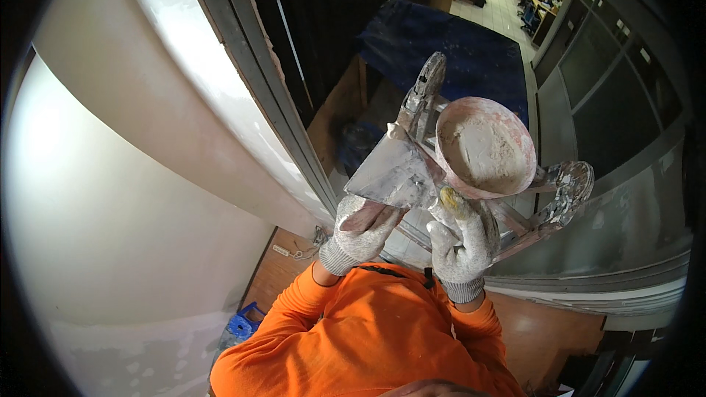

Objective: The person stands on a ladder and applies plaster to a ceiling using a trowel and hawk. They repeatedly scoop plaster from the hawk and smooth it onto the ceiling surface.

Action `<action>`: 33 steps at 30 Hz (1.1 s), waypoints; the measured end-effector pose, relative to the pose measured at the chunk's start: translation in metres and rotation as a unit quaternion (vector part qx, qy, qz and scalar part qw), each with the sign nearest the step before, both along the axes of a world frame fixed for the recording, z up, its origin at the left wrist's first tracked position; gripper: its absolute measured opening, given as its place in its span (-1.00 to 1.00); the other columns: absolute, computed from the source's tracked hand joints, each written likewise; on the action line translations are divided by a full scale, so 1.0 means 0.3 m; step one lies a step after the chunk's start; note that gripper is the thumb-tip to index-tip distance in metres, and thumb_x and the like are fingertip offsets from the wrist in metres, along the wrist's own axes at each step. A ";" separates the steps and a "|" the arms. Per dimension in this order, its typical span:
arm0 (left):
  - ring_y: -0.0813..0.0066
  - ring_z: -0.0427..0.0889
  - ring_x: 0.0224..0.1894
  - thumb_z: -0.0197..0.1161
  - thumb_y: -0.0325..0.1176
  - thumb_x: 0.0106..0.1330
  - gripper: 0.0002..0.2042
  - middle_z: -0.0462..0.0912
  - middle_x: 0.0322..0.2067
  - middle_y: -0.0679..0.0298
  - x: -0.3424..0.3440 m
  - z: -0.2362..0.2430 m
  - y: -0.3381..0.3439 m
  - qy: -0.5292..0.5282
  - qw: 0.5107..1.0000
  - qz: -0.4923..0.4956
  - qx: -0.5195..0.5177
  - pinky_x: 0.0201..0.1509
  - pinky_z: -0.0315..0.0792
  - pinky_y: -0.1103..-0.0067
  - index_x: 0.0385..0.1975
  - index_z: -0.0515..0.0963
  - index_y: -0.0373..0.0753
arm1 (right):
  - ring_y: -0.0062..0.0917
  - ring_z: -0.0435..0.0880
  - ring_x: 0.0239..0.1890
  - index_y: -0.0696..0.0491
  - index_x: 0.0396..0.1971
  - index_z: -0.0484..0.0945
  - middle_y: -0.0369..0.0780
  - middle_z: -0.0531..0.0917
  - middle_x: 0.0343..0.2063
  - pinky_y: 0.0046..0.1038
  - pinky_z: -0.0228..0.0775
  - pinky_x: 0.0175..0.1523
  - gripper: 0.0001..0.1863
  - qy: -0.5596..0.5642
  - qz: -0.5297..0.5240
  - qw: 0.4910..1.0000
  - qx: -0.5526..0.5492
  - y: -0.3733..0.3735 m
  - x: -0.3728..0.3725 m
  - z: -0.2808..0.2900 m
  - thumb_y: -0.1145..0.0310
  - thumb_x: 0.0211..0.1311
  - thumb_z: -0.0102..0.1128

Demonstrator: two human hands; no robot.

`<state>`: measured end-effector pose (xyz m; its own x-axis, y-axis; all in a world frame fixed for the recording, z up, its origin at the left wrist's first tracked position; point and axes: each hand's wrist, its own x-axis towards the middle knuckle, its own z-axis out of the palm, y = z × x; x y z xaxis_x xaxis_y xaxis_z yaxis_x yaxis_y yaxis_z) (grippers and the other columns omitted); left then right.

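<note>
My left hand (362,235), in a whitish knit glove, is closed around a pinkish-brown flat piece (365,216) just under the blade; whether it is a second tool's handle is unclear. A broad putty knife (397,173), its grey blade smeared with white putty, spans the gap between my hands. Its narrow end runs to my gloved right hand (465,242), whose fingers wrap around it. A dab of putty sits at the blade's upper corner. Just beyond my right hand, a pinkish bowl (485,148) of pale putty rests at the ladder (560,195), tilted in view.
A wall panel (132,198) curves along the left, beside a metal frame (257,66). Dark blue sheeting (463,51) lies beyond the ladder. Glazed partitions (610,95) stand to the right. Below are wooden flooring (544,327), a power strip (280,251) and a blue object (244,321).
</note>
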<state>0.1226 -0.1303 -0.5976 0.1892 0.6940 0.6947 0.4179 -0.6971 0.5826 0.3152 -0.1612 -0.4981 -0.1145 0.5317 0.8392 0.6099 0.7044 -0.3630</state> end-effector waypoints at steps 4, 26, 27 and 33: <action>0.16 0.69 -0.11 0.45 -0.45 0.23 -0.72 0.71 -0.11 0.05 -0.050 0.099 -0.026 -0.137 0.982 -0.007 -0.128 0.07 0.55 0.36 -0.07 0.65 -0.35 | -0.28 0.69 -0.26 0.15 0.00 0.64 -0.18 0.74 -0.17 -0.31 0.53 -0.14 -0.64 0.001 0.011 1.000 0.025 0.012 -0.042 -0.004 0.35 0.25 0.43; 0.01 0.22 0.50 0.20 -0.51 0.34 -0.63 0.43 0.39 0.13 -1.453 0.497 0.126 -0.043 0.884 0.398 0.242 0.56 0.08 0.21 0.15 0.58 -0.26 | -0.74 0.63 -0.40 0.14 -0.12 0.64 -0.36 0.67 -0.45 -0.59 0.52 -0.27 -0.71 0.343 0.412 0.839 -0.090 0.424 -0.894 0.479 0.34 0.21 0.43; 0.05 0.19 0.52 0.18 -0.50 0.35 -0.59 0.40 0.41 0.14 -1.484 0.504 0.122 0.010 0.874 0.424 0.236 0.57 0.07 0.24 0.22 0.53 -0.24 | -0.73 0.62 -0.46 0.13 -0.15 0.63 -0.36 0.66 -0.46 -0.59 0.51 -0.31 -0.73 0.329 0.397 0.854 -0.068 0.444 -0.934 0.524 0.32 0.23 0.42; 0.08 -0.01 0.61 0.10 -0.60 0.19 -0.45 0.28 0.49 0.22 -1.568 0.557 0.164 0.187 0.838 0.482 0.176 0.60 0.02 0.26 0.26 0.47 -0.18 | -0.68 0.59 -0.57 0.12 -0.28 0.59 -0.31 0.63 -0.54 -0.57 0.49 -0.41 -0.79 0.282 0.450 0.842 0.092 0.608 -1.155 0.855 0.27 0.34 0.35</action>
<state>-0.3478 -0.0810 -0.4304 -0.0910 0.4137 0.9058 0.9929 -0.0326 0.1147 -0.0313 0.0211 -0.2417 0.0425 0.2984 0.9535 -0.4349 0.8647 -0.2512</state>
